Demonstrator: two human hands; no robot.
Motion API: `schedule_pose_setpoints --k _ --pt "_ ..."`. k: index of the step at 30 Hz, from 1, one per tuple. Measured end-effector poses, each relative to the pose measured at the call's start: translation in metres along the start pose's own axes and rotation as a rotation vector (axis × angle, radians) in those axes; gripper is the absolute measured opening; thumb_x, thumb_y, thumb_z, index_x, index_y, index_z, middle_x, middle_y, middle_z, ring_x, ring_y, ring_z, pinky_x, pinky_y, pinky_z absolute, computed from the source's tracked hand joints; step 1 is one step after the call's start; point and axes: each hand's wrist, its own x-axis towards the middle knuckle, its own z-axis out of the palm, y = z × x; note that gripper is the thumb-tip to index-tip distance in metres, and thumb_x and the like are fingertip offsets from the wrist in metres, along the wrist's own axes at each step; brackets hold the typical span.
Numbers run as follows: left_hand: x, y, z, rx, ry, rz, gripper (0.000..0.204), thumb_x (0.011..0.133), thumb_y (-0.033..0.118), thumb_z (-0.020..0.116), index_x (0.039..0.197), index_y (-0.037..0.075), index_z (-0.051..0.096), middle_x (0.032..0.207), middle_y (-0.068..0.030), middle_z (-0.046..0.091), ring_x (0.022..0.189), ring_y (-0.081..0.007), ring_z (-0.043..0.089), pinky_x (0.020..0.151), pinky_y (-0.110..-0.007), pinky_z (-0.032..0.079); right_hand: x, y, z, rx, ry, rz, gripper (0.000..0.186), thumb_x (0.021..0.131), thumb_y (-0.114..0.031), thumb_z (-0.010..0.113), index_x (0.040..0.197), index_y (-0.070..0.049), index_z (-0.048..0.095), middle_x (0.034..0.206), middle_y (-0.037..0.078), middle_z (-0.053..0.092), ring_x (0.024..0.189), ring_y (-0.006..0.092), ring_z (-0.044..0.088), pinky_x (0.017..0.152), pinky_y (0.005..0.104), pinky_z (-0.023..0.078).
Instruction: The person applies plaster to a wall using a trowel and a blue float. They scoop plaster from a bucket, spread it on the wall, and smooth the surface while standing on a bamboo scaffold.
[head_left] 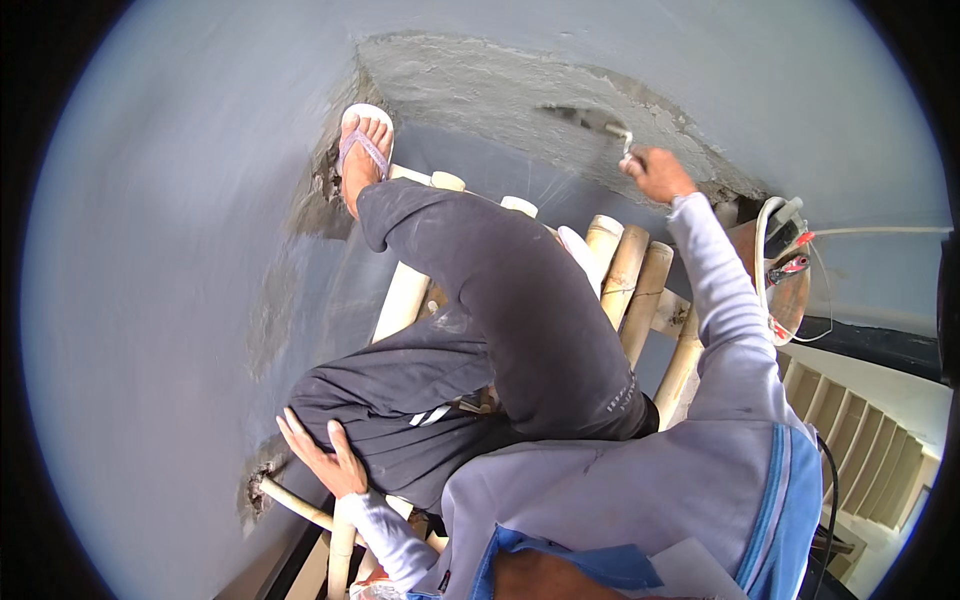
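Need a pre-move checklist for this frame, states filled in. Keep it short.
1. Right hand gripping trowel: ok, fingers closed around its handle.
2. Trowel blade flat against the grey plaster: cannot tell, blurred.
3. Left hand free of tools: ok, resting on the left knee.
4. Wall intact around the lower-left pole: not ok, broken open there.
5. Bucket firmly supported: cannot tell, its support is unclear.

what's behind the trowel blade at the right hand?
Rough grey plaster shows around the trowel, which the right hand grips by its handle. The patch directly behind the blade is covered; blur leaves blade contact unclear.
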Motion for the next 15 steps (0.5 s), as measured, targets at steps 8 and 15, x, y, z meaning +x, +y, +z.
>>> schedule_pose_setpoints --k 8,15 --pt "-0.117 -0.021 -0.157 -0.158 0.017 -0.313 0.049 0.091 0.024 0.053 0.129 -0.006 0.043 0.127 -0.0211 0.05 0.118 -0.0294 0.048 0.101 -0.039 0.035 -0.037 -0.123 -0.064 0.485 0.371 -0.247 0.036 0.088 -0.036 0.058 0.105 -0.004 0.063 0.068 -0.004 0.049 0.058 0.0068 0.043 0.051 0.0232 0.035" --pt "-0.245 -0.068 -0.241 0.163 0.578 -0.738 0.043 0.093 0.026 0.052 0.122 -0.005 0.051 0.12 -0.0158 0.056 0.111 -0.0199 0.052 0.094 -0.03 0.04 -0.051 -0.254 -0.049 0.354 0.202 -0.689 0.04 0.09 -0.021 0.058 0.126 -0.004 0.051 0.085 0.001 0.053 0.076 0.0088 0.049 0.069 0.0221 0.04"
